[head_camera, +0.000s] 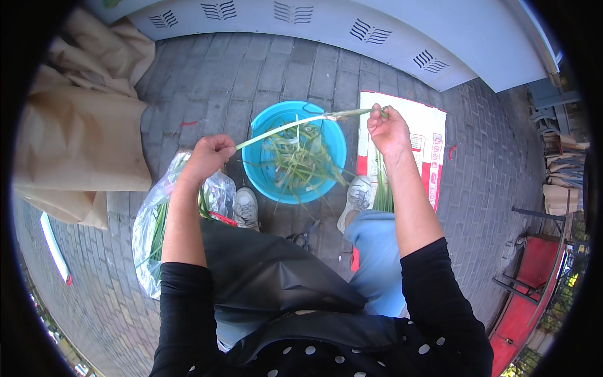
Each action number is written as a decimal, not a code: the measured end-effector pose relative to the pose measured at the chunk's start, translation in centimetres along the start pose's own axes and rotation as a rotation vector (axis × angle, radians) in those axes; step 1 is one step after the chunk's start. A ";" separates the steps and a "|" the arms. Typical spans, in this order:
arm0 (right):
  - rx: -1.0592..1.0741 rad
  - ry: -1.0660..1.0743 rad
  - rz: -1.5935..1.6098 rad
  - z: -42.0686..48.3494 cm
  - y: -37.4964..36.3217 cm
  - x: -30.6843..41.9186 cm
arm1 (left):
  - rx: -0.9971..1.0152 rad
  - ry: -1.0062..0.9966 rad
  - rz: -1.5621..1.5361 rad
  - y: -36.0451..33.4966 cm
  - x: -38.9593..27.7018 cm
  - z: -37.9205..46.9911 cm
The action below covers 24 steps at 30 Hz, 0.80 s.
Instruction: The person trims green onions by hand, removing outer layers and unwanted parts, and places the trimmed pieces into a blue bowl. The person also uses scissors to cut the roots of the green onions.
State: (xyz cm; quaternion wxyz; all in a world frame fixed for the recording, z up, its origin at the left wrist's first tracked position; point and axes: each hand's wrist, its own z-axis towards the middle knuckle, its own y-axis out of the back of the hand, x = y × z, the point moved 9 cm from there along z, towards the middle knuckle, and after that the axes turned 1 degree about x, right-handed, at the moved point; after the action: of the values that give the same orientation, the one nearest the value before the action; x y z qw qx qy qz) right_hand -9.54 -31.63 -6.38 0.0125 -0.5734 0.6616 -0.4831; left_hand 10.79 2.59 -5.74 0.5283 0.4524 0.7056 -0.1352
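Observation:
Stretched between my hands above a blue plastic basin (248, 162) is a long green onion (282, 128). My left hand (213, 153) pinches its pale green stalk. At the other end, my right hand (388, 127) grips a strip of green outer leaf that is peeled back from the stalk. Green and yellowish leaf scraps (301, 158) lie in the basin, some hanging over its rim. A clear plastic bag (146, 245) with more green onions stands beside my left forearm. Under my right forearm, green onions (382, 188) lie on a flattened white and red carton (405, 106).
My shoes stand on grey paving either side of the basin's near edge. Scissors (301, 239) appear to lie between my legs. Brown sheeting (89, 141) hangs at the left, a white metal cabinet (320, 19) spans the far side, and a red bench-like object (534, 259) is at the right.

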 end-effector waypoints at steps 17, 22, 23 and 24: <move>0.080 -0.179 -0.819 -0.5 -0.5 -4.8 | -0.227 -0.118 0.298 5.1 1.2 -1.2; 0.271 -0.181 -1.465 -3.8 -3.6 -8.7 | -0.278 -0.193 0.326 4.2 -1.6 -1.6; 0.269 -0.178 -1.543 -3.9 -3.7 -8.7 | -0.293 -0.199 0.345 4.2 -1.9 -1.6; 0.244 -0.085 -1.470 -3.6 -4.2 -8.2 | -0.306 -0.205 0.361 3.9 -2.2 -1.7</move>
State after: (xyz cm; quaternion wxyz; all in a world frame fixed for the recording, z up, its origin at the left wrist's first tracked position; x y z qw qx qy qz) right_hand -5.65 -22.48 -6.09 -0.2246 -0.8806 0.0480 -0.4145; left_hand 12.87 4.84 -2.04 0.6749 0.4698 0.5684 0.0248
